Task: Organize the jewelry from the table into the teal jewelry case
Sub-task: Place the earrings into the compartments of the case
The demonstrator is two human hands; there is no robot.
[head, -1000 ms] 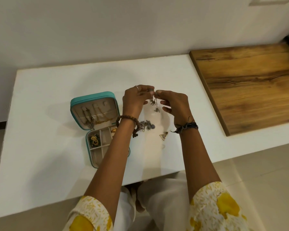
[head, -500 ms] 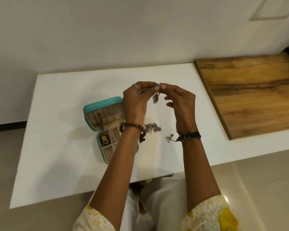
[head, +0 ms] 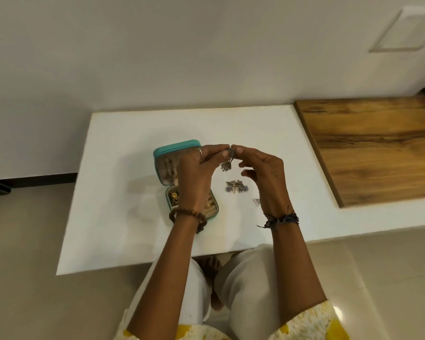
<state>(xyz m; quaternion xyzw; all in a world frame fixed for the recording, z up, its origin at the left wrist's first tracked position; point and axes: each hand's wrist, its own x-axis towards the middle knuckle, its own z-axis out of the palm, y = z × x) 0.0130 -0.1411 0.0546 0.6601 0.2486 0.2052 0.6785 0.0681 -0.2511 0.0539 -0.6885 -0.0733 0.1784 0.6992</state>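
A white table (head: 123,217) fills the middle of the scene, its far edge against a pale wall; a wooden board (head: 373,148) lies on its right part, running off to the far right. The person sits at the near edge, both forearms reaching over the table, sleeves with yellow print at the bottom of the view.

On the left of the table the teal jewelry case (head: 174,148) stands open, its lid raised on the far side; the lid's pale lining carries what look like hanging chains, though they are too small to tell apart; the tray on the near side is split into small compartments, and gold-coloured pieces (head: 174,198) lie in the left one; the left forearm hides much of the tray.

The left hand (head: 199,168) is raised above the case, a ring on one finger and a brown bead bracelet (head: 187,214) on the wrist; the right hand (head: 263,175) is level with it, a dark cord band (head: 282,220) on its wrist. Thumb and fingertips of both hands pinch one small silver dangling earring (head: 228,159) between them, held in the air above the table; the remaining right fingers curl loosely.

On the table below the hands lies a small silver jewelry cluster (head: 236,186) with blue stones, right of the case and apart from it; near the right wrist a small pale piece (head: 256,201) rests, partly hidden.
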